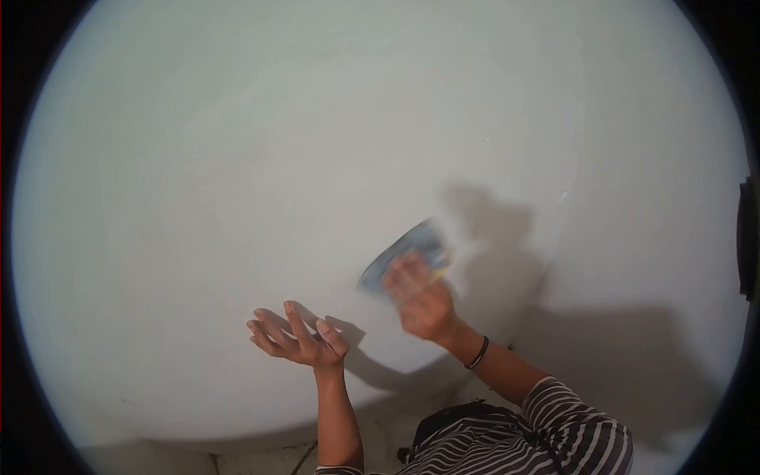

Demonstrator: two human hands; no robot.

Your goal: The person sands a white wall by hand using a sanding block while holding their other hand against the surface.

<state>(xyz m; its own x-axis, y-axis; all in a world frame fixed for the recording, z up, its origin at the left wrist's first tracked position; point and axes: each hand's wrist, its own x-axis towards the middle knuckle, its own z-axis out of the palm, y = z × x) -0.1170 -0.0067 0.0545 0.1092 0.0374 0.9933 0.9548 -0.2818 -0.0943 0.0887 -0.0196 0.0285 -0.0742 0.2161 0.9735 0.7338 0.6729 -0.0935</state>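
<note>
My right hand (427, 307) is closed around a wide putty knife (393, 252), smeared by motion. Its flat grey-blue blade is tilted and lies close over the white wall (237, 174), with a bit of yellow showing by my fingers. The knife's handle is mostly hidden behind the hand. To the left and a little lower, my left hand (299, 339) is raised in front of the wall, fingers spread and holding nothing.
An inside corner runs down the right, where a second white wall (657, 237) begins. Shadows of my arms fall across both walls. Below, the floor (261, 461) shows at the wall's foot, beside my striped shirt (507, 447).
</note>
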